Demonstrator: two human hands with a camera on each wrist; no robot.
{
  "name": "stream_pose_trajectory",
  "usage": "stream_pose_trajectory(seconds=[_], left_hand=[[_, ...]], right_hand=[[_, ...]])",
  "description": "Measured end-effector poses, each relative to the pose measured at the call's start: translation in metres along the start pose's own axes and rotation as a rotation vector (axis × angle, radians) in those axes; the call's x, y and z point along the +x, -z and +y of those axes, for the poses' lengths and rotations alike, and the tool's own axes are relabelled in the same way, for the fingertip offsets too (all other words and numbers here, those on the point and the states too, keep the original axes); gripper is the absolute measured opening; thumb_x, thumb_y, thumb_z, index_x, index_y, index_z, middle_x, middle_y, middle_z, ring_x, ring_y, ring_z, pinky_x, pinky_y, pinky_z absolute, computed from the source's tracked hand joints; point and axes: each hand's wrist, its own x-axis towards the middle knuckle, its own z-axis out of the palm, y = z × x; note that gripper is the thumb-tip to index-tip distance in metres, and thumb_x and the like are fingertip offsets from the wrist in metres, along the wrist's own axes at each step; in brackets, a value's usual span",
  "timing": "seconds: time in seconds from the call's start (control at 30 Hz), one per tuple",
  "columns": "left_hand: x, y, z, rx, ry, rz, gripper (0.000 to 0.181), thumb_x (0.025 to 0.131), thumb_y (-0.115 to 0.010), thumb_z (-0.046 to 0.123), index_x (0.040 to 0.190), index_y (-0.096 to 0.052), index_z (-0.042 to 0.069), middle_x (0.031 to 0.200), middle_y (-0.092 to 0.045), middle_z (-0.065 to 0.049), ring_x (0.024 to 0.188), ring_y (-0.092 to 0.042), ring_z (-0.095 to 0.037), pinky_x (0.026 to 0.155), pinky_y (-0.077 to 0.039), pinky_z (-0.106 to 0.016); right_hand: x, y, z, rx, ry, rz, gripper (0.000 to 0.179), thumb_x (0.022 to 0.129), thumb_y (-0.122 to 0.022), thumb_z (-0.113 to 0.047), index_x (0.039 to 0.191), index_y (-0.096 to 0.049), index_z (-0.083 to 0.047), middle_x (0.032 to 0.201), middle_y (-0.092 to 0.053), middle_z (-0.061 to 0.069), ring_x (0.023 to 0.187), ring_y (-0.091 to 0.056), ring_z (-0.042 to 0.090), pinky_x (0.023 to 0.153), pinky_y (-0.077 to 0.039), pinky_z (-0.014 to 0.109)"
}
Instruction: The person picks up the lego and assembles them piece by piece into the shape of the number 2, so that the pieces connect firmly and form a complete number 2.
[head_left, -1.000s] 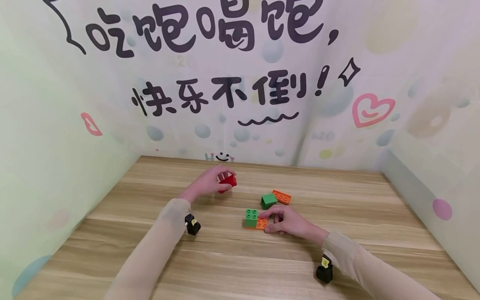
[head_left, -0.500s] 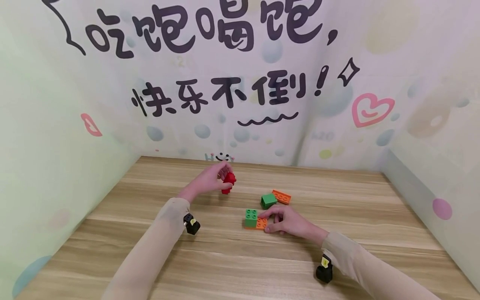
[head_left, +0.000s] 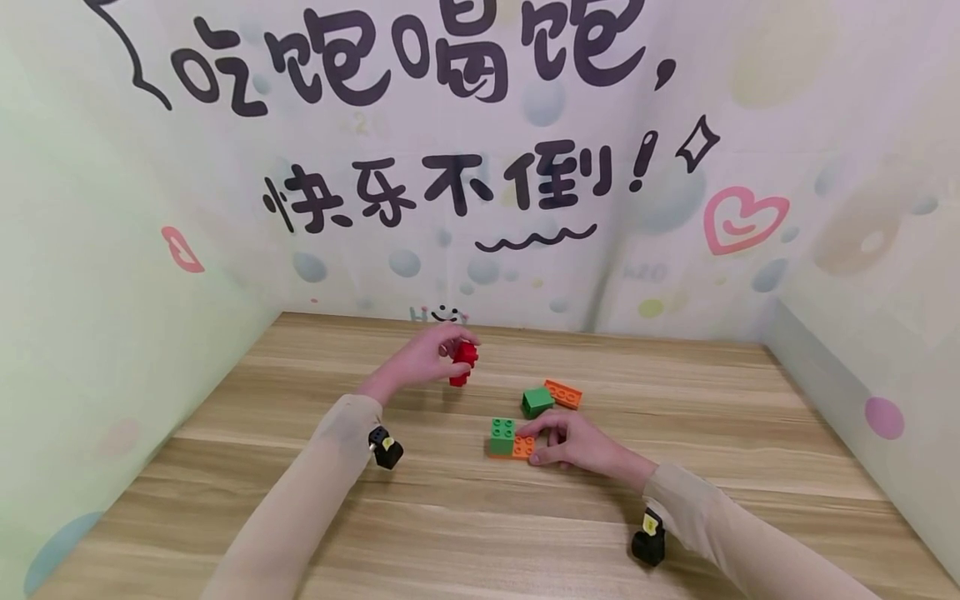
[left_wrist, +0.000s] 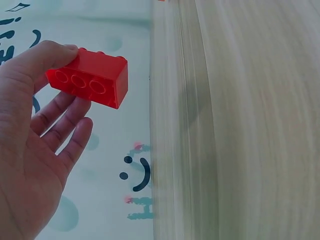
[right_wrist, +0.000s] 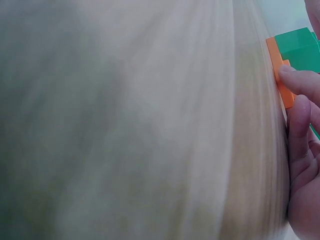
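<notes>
- Red brick (left_wrist: 95, 75) is pinched by left hand (head_left: 422, 358): thumb laid along near side, other fingers set behind and under it.
- Index fingertip of that hand is hidden by the brick in the left wrist view; remaining fingers are seen loosely bent.
- Red brick is held tilted, up off the table (head_left: 420, 533), near its back edge; studs are turned to the right in the head view. A face with three round shapes is shown to the left wrist camera.
- Orange plate (head_left: 524, 447) is gripped at its right end by right hand (head_left: 585, 442), between thumb and index finger; plate is kept flat on the table.
- Green brick (head_left: 502, 436) is seated upright on the plate's left half, four studs up; orange studs are left bare beside it.
- Loose green block (head_left: 537, 402) is laid on its side just behind the right hand, hollow side turned left.
- Spare orange piece (head_left: 564, 394) is placed right behind that block, partly covered by it in the head view; whether they are touching cannot be told.
- Beige sleeves (head_left: 296, 508) are worn on both arms; a black camera (head_left: 387, 450) is strapped at each wrist.
- Wall (head_left: 525, 292) behind is printed with black characters and a pink heart (head_left: 742, 221).
</notes>
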Motion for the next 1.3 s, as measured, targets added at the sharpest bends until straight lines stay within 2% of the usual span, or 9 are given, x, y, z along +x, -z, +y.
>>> stream_pose_trajectory(seconds=[0.27,0.5,0.73,0.87,1.13,1.3], left_hand=[[0.001,0.0,0.0,-0.012,-0.012,0.002,0.035,0.086,-0.075,0.014,0.119,-0.063,0.01,0.107,-0.067,-0.005,0.096,-0.062,-0.02,0.096,-0.052,-0.049],[0.0,0.002,0.004,0.032,-0.013,0.017,0.035,0.086,-0.077,0.018,0.117,-0.063,0.011,0.108,-0.069,-0.003,0.098,-0.063,-0.019,0.093,-0.053,-0.04],[-0.001,0.003,0.01,0.036,-0.008,0.029,0.035,0.084,-0.079,0.017,0.112,-0.061,0.009,0.104,-0.068,-0.004,0.098,-0.062,-0.02,0.093,-0.053,-0.046],[-0.001,0.002,0.011,0.052,-0.023,0.05,0.033,0.083,-0.079,0.017,0.109,-0.06,0.01,0.101,-0.067,-0.004,0.097,-0.061,-0.019,0.09,-0.054,-0.043],[-0.003,0.001,0.011,0.071,-0.073,0.08,0.033,0.084,-0.078,0.015,0.113,-0.065,0.009,0.106,-0.069,-0.003,0.093,-0.062,-0.016,0.083,-0.053,-0.032],[-0.005,0.001,0.01,0.097,-0.087,0.098,0.029,0.084,-0.079,0.016,0.108,-0.065,0.011,0.102,-0.069,-0.002,0.093,-0.062,-0.016,0.081,-0.053,-0.033]], right_hand=[[0.0,0.0,-0.001,0.003,0.0,0.003,0.038,0.081,-0.082,-0.02,0.117,-0.072,-0.017,0.102,-0.063,0.016,0.057,-0.047,0.006,0.048,-0.047,0.023],[0.001,0.001,0.0,-0.01,-0.011,0.006,0.038,0.081,-0.081,-0.021,0.117,-0.071,-0.018,0.098,-0.063,0.012,0.058,-0.047,0.006,0.049,-0.047,0.023],[0.001,0.002,0.001,-0.012,-0.01,0.002,0.038,0.081,-0.081,-0.022,0.118,-0.071,-0.019,0.093,-0.063,0.01,0.058,-0.047,0.006,0.049,-0.048,0.024],[0.001,0.002,0.001,-0.015,-0.008,0.0,0.038,0.082,-0.081,-0.022,0.118,-0.071,-0.019,0.093,-0.063,0.011,0.058,-0.047,0.006,0.049,-0.048,0.024],[0.0,0.002,0.0,-0.022,-0.01,0.0,0.038,0.082,-0.081,-0.021,0.118,-0.071,-0.019,0.096,-0.064,0.011,0.058,-0.047,0.006,0.049,-0.048,0.024],[0.0,0.001,-0.001,-0.022,-0.016,0.002,0.038,0.082,-0.081,-0.021,0.118,-0.071,-0.019,0.097,-0.064,0.011,0.057,-0.047,0.006,0.049,-0.047,0.023]])
